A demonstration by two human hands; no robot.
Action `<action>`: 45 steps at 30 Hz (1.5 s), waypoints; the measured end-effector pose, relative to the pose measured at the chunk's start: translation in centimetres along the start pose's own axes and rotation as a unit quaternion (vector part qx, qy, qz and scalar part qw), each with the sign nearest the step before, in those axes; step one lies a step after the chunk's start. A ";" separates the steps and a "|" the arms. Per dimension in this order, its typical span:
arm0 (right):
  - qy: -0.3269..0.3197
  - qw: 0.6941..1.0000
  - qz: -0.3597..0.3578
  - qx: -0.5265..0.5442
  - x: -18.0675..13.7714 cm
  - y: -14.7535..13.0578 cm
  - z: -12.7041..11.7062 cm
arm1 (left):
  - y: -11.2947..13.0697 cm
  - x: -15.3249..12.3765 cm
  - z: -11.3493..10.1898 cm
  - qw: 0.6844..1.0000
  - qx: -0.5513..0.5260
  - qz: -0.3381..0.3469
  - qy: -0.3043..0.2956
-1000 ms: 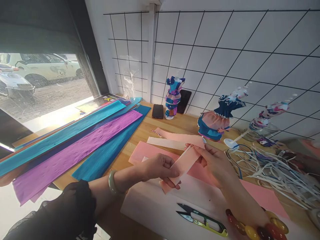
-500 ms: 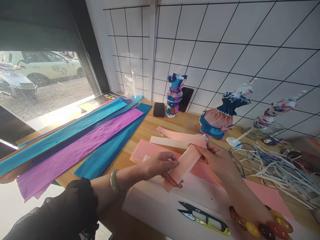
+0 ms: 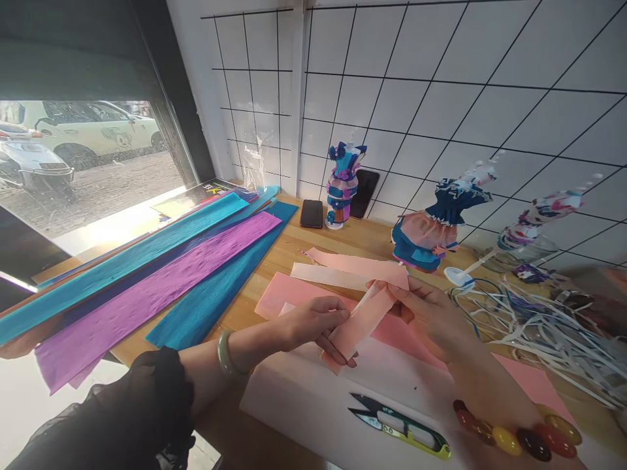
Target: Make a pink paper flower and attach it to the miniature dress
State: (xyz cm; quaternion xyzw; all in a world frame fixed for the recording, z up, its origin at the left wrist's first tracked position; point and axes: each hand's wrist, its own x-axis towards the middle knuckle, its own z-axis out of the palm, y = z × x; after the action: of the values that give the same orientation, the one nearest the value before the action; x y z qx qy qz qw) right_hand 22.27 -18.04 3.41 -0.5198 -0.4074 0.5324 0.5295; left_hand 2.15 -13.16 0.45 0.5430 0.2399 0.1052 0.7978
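Note:
A strip of pink crepe paper (image 3: 360, 324) is held between my two hands above the table. My left hand (image 3: 318, 325) pinches its lower part, thumb on top and fingers beneath. At the upper end, my right hand (image 3: 424, 305) grips the strip, where the paper looks gathered or folded over. Behind it a pink strip (image 3: 343, 262) and a paler strip (image 3: 323, 275) trail left from near my right fingers; whether they join the held piece I cannot tell. Thread snips (image 3: 399, 424) with a yellow-green handle lie on a pale sheet (image 3: 294, 398) below my hands.
Teal paper (image 3: 196, 313) and purple paper (image 3: 161, 287) lie at left. Several dressed mini forms stand along the wall, one blue-and-pink (image 3: 426, 235). A phone (image 3: 311, 214) lies at the back. Tangled white strips (image 3: 533, 320) spread at right.
My right hand has shifted slightly right and bunches the strip's upper end a little more. My left hand stays almost in place. The snips have not moved.

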 end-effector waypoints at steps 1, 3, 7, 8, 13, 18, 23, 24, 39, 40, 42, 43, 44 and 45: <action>-0.004 1.000 -0.002 0.002 0.0 0.0 0.0 | 0.0 0.0 0.0 1.000 0.002 0.000 0.000; -0.009 1.000 -0.007 0.006 -0.1 0.0 0.0 | -0.1 0.1 0.0 1.000 0.006 0.002 0.003; 0.004 1.000 -0.003 0.000 0.0 0.2 -0.2 | -0.3 0.2 0.0 1.000 0.010 0.006 0.004; 0.008 1.000 0.000 -0.006 0.1 0.2 -0.2 | -0.3 0.2 0.0 1.000 0.009 0.007 0.002; 0.023 0.999 0.006 -0.029 0.2 0.4 -0.4 | -0.3 0.1 0.0 1.000 0.010 0.000 0.000; 0.049 0.997 0.013 -0.050 0.2 0.3 -0.2 | -0.3 0.1 0.1 1.000 0.015 -0.004 0.013; 0.079 0.995 0.009 -0.059 0.1 0.2 0.0 | -0.4 0.2 0.1 1.000 0.007 0.001 0.015; 0.086 0.995 0.005 -0.059 0.1 0.2 0.0 | -0.4 0.2 0.1 1.000 0.007 -0.001 0.019; 0.099 0.993 -0.009 -0.059 0.0 -0.1 0.3 | -0.6 0.4 0.0 1.000 0.005 0.012 0.006; 0.099 0.993 -0.009 -0.058 0.0 -0.1 0.3 | -0.6 0.4 0.0 1.000 0.002 0.012 0.006; 0.099 0.993 -0.009 -0.058 0.0 -0.1 0.3 | -0.6 0.3 0.0 1.000 0.000 0.015 0.007; 0.101 0.993 -0.009 -0.058 0.0 -0.1 0.2 | -0.6 0.3 0.0 1.000 0.000 0.015 0.008; 0.103 0.993 -0.009 -0.058 0.0 0.0 0.2 | -0.5 0.2 0.1 1.000 0.001 0.015 0.010; 0.105 0.993 -0.009 -0.058 0.0 0.0 0.2 | -0.5 0.2 0.1 1.000 0.002 0.013 0.013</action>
State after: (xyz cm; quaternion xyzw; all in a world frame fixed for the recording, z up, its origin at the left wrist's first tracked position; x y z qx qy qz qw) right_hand 22.09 -18.01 3.44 -0.5992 -0.3841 0.4457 0.5429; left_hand 2.32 -13.33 0.01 0.5465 0.2436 0.1223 0.7919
